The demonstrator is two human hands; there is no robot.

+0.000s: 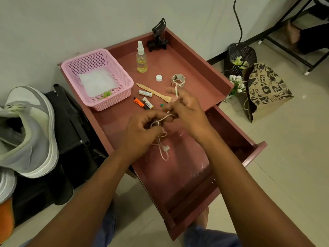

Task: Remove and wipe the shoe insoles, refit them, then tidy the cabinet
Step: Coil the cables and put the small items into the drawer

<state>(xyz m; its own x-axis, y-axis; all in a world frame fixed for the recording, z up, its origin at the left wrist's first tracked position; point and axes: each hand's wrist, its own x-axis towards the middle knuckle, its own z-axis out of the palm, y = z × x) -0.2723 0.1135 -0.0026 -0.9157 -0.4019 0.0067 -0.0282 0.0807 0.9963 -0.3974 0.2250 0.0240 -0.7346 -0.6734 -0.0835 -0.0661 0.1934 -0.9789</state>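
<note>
Far left, leaning on a black case: grey and white sneaker [26, 132], opening facing up, insole not discernible. On the reddish-brown cabinet worktop [122, 120], at its left rear: pink perforated plastic basket [97, 77] holding a white cloth and a green scrap. Right of the basket: clear spray bottle with yellow liquid [141, 59], black phone clamp [158, 39] behind it near the wall. Scattered mid-worktop: two white batteries [146, 93], orange and black marker [139, 102], flat wooden spatula [154, 92], white bottle cap [159, 78], small roll of tape [178, 80]. Over the open reddish-brown drawer [199, 179]: left hand [142, 131], grip pinching a thin white cord [162, 147], loops dangling below; right hand [188, 111], grip pinching the same cord higher up, one end sticking up above the fingers. On the tiled floor at right: printed brown paper bag [265, 90], white flowers beside it, black mesh bin behind.
</note>
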